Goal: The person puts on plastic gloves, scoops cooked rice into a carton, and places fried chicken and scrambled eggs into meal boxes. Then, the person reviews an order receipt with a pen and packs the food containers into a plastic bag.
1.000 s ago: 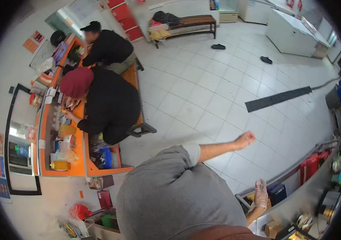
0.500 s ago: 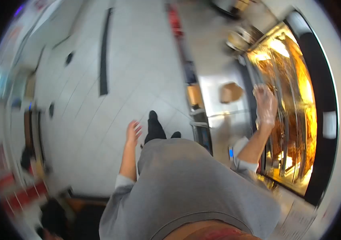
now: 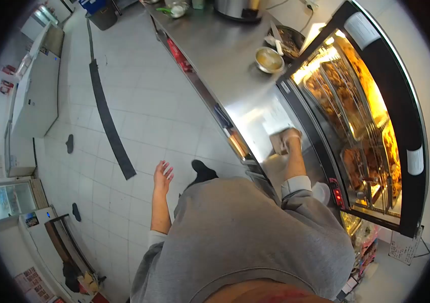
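My left hand (image 3: 163,177) hangs over the tiled floor with its fingers apart and nothing in it. On the steel counter, my right hand (image 3: 291,138), in a clear plastic glove, is closed on the edge of a brown paper-like item (image 3: 278,143). Just right of that hand stands a lit glass-fronted warmer (image 3: 341,121) with racks of browned food inside. Farther along the counter are a metal bowl (image 3: 269,60) and a dark pan (image 3: 291,44) with a white-handled knife (image 3: 278,41) across it.
A steel counter (image 3: 225,76) runs away ahead, with a large metal pot (image 3: 239,9) at its far end. On the floor lie a long dark strip (image 3: 109,121) and dark slippers (image 3: 70,144). White freezers (image 3: 38,103) and a bench (image 3: 63,245) stand at the left.
The view has swung from the room with two seated people to the counter and warmer. My right hand has moved down from before the warmer's glass onto the brown item.
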A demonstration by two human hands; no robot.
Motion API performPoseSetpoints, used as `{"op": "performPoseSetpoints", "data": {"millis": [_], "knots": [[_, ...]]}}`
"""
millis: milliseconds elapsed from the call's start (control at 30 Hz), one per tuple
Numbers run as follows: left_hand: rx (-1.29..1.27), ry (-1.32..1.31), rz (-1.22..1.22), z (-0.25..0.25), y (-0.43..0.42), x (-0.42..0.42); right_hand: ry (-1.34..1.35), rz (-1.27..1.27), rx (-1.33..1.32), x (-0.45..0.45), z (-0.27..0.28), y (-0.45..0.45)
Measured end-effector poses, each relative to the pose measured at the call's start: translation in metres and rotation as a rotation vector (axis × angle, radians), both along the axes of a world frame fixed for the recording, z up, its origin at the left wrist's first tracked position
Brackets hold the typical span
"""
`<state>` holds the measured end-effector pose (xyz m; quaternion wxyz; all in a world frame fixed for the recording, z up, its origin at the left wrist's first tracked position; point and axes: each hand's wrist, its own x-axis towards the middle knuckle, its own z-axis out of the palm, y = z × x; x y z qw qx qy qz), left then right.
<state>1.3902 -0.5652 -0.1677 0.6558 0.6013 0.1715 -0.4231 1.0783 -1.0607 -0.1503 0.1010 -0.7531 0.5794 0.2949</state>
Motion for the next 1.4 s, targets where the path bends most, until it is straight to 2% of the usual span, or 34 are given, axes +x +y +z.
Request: {"op": "performPoseSetpoints", "data": {"millis": [33,100,167,300,433,533,600,667,733,800,867,933,1067,1133,1233,1267,1333,1400], "knots": [[0.006,-0.034,-0.019,0.008,-0.002,0.018,-0.007,-0.185,-0.123,0.011,0.016,0.019],[0.019,-0.095,-0.056,0.017,-0.005,0.052,-0.161,-0.295,-0.193,0.026,0.014,0.028],[0.043,-0.109,-0.107,0.010,-0.015,0.089,-0.074,-0.308,-0.063,0.053,0.046,0.045],[0.030,-0.085,-0.282,0.007,-0.055,0.128,-0.212,-0.252,-0.041,0.064,-0.017,0.028],[-0.031,-0.045,-0.413,0.012,-0.123,0.163,-0.590,-0.192,-0.080,0.091,-0.090,-0.003],[-0.076,-0.069,-0.493,0.017,-0.172,0.202,-0.580,-0.240,0.095,0.167,-0.078,-0.018],[-0.106,-0.080,-0.528,0.019,-0.198,0.237,-0.434,-0.160,0.142,0.228,-0.064,-0.039],[-0.104,-0.105,-0.550,0.024,-0.224,0.279,-0.339,-0.137,0.100,0.307,-0.012,-0.042],[-0.072,-0.144,-0.522,0.024,-0.240,0.326,-0.294,0.077,0.091,0.361,-0.067,-0.088],[-0.046,-0.153,-0.433,0.027,-0.253,0.370,-0.195,0.357,0.128,0.415,-0.165,-0.154],[-0.021,-0.134,-0.285,0.028,-0.258,0.407,-0.219,0.338,0.143,0.483,-0.116,-0.164],[0.007,-0.127,-0.252,0.024,-0.264,0.440,-0.291,0.370,0.176,0.549,-0.071,-0.178],[-0.008,-0.075,-0.236,0.017,-0.282,0.491,-0.610,0.487,0.397,0.661,0.017,-0.190],[-0.076,-0.030,-0.324,0.017,-0.304,0.516,-0.821,0.537,0.582,0.716,0.032,-0.190],[-0.217,0.094,-0.217,0.025,-0.346,0.557,-1.179,0.533,1.028,0.805,-0.037,-0.179],[-0.273,0.079,-0.157,0.024,-0.358,0.576,-1.232,0.507,1.140,0.840,-0.040,-0.162],[-0.422,0.026,-0.173,0.045,-0.375,0.624,-1.117,0.753,1.258,0.906,0.024,-0.129],[-0.528,0.014,-0.181,0.047,-0.382,0.679,-1.094,1.075,1.056,0.964,0.055,-0.110]]}}
